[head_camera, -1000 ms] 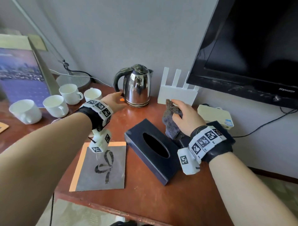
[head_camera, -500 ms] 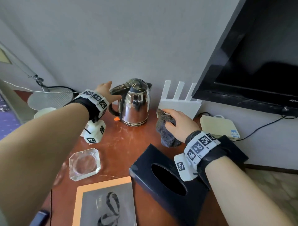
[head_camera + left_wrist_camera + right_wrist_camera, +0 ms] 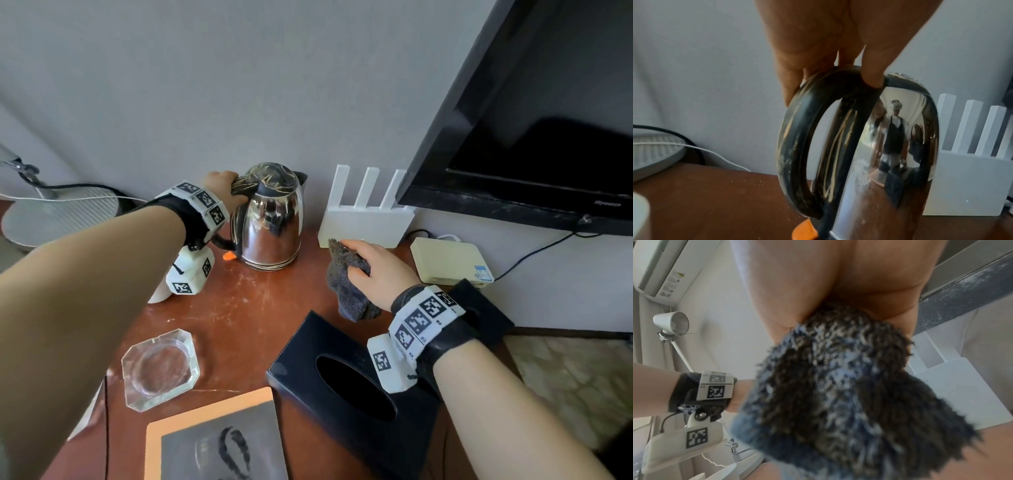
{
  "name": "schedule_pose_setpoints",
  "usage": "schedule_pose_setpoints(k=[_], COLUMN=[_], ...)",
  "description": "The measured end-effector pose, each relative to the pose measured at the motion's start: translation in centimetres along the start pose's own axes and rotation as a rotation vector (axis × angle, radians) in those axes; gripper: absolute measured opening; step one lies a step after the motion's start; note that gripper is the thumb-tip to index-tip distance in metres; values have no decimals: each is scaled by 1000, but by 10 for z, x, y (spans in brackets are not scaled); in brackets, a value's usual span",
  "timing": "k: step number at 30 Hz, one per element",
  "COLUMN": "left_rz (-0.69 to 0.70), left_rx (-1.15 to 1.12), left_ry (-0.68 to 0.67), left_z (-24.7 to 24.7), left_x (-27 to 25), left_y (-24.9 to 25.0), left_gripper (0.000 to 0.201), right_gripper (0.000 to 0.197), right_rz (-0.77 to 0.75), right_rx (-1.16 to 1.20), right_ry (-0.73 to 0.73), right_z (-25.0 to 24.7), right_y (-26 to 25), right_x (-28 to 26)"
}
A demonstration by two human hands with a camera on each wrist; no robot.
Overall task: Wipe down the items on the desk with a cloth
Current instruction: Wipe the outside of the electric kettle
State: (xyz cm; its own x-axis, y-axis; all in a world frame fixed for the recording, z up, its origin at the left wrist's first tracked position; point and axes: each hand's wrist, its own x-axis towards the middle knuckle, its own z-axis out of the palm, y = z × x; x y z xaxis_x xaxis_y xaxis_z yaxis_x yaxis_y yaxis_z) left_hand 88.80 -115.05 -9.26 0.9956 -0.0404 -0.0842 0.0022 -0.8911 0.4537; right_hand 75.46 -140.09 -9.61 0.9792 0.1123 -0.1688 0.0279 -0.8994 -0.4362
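A: What has the left hand got?

B: The top of the black handle of the steel kettle. Fingers curl over the outside, the thumb presses the inner edge by the lid, so it is clamped round the handle. The kettle stands upright on the desk, at about 11 o'clock from the tissue box.

A: And the cloth?

B: The grey shaggy cloth is bunched in the right hand, fingers wrapped round its upper part — the loose end hangs toward the desk, at 12 o'clock from the box and 3 o'clock from the kettle.

A: Containers?

B: One glass ashtray at 9 o'clock from the box, nothing visible in it. One dark tissue box; its oval slot shows only black. The kettle's lid is down, so its contents can't be seen.

A: Other counts?

B: One white router with three antennas showing, one beige box beside it, one framed picture at the near edge — and one television above.
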Motion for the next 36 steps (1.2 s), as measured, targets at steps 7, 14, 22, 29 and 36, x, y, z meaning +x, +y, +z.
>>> schedule_pose_setpoints(k=[7,14,22,29,36], left_rz=[-66,36,139,192,187], left_rx=[-57,-55,-17,-2,-79], left_ry=[28,85,179,219,223], left_z=[9,-13,-48,-28,32], left_x=[0,-39,-134,-250,-359], left_y=[2,20,77,151,219], left_gripper=[44,43,41,40,39], right_gripper=[49,49,49,45,48], right_rz=[15,3,-69,-153,-255], right_rx=[1,66,99,159,49], right_ry=[17,120,243,391,406], right_z=[-5,-20,-51,-84,-105], right_y=[11,27,47,104,184], right_x=[0,-16,-75,-158,-245])
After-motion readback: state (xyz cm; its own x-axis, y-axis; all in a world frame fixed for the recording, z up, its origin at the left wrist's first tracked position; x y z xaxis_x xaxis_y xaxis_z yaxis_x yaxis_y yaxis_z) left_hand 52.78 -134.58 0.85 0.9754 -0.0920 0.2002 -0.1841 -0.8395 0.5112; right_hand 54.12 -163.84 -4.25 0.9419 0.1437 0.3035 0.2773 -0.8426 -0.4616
